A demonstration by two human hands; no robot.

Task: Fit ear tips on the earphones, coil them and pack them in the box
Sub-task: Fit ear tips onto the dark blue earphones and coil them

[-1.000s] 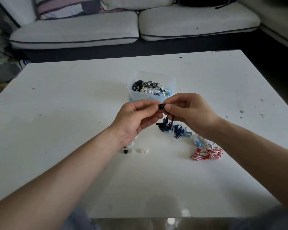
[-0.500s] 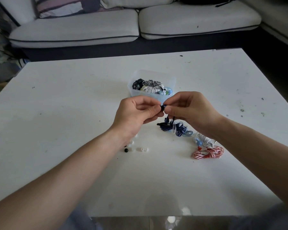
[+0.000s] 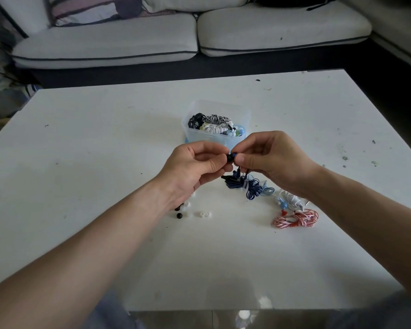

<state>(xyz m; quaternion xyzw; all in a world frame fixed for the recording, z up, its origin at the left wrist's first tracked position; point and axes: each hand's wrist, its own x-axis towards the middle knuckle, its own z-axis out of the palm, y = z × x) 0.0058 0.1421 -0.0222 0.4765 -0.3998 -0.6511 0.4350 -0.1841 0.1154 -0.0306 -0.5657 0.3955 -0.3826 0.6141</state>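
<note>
Head view: left hand (image 3: pixel 195 167) pinched a black ear tip (image 3: pixel 230 157), right hand (image 3: pixel 268 160) pinched the blue earphones' (image 3: pixel 244 185) bud, hands together above the table (image 3: pixel 105 150), likely to press it on. Box (image 3: pixel 214 136) sat just beyond.

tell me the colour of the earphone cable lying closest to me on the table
The cable is red-and-white striped; the head view shows it best.
</note>
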